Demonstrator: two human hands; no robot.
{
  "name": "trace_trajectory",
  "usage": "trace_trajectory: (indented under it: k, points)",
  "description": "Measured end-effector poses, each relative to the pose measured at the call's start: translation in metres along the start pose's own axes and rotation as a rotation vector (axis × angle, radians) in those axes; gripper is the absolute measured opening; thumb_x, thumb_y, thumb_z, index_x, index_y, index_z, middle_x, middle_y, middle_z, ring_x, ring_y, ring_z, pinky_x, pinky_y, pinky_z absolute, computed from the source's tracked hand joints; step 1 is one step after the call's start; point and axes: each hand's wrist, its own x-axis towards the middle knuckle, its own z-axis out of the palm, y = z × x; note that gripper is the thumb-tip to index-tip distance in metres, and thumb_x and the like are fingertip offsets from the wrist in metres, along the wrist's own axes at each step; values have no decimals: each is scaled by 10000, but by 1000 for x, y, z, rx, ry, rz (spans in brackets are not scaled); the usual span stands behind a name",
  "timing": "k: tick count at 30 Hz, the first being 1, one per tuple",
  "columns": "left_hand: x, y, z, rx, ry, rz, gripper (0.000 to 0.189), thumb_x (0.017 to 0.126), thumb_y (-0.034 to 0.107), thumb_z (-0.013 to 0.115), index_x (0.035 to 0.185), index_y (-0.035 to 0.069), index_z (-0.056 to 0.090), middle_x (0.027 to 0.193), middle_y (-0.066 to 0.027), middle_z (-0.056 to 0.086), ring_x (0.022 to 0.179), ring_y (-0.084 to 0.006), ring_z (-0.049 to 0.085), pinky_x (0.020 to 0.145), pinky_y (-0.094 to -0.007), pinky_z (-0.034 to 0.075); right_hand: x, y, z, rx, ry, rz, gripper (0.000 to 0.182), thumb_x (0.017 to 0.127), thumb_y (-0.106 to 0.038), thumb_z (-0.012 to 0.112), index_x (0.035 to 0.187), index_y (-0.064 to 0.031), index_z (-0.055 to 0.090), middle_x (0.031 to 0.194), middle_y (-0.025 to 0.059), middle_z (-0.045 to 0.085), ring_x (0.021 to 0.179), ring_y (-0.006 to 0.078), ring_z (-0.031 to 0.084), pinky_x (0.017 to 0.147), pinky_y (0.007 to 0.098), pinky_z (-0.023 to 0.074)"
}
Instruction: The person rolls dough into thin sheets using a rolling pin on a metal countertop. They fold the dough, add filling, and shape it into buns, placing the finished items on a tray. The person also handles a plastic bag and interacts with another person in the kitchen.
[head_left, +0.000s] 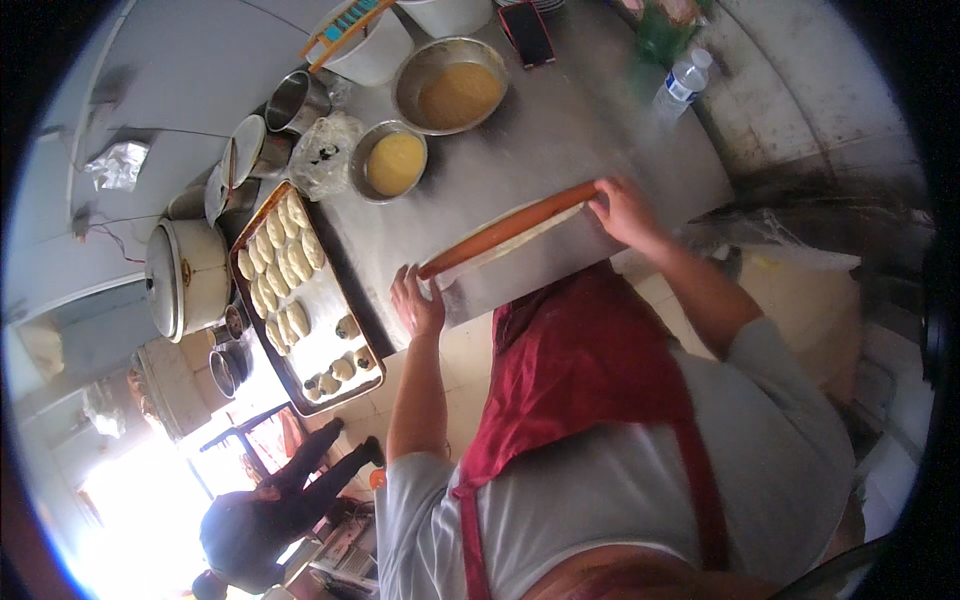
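A long reddish-brown rolling pin (514, 229) lies slantwise over a thin pale strip of dough (517, 244) close to the front edge of the steel worktable (585, 112). At its left end is my left hand (420, 304), thumb and fingers around the tip. My right hand (626, 214) grips the other end with bent fingers. Dough shows along both long sides of the pin; the part directly below it is hidden.
To the left, a baking tray (326, 330) bears several shaped dough pieces (277, 274). Behind it stand a bowl of yellow mixture (395, 163), a larger bowl of brown mixture (461, 90) and a lidded pot (187, 277). A phone (529, 34) and water bottle (681, 86) lie farther back. Another person (255, 525) stands lower left.
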Motion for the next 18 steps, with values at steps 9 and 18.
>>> trace_trajectory:
  k: [9, 18]
  points:
    - [36, 34, 21, 22, -268, 106, 483, 795, 336, 797, 1213, 155, 637, 1185, -64, 597, 1125, -308, 539, 964, -456, 432, 38, 25, 29, -106, -145, -204, 427, 814, -206, 787, 1202, -108, 641, 1190, 80, 587, 1142, 306, 561, 972, 411, 486]
    - [43, 73, 2, -43, -291, 179, 485, 805, 305, 782, 1222, 118, 621, 1232, -71, 603, 1160, -307, 539, 987, -448, 429, 20, 47, -5, 9, -12, -202, 391, 798, -227, 799, 1156, -111, 691, 1126, 92, 608, 1102, 317, 582, 952, 442, 494]
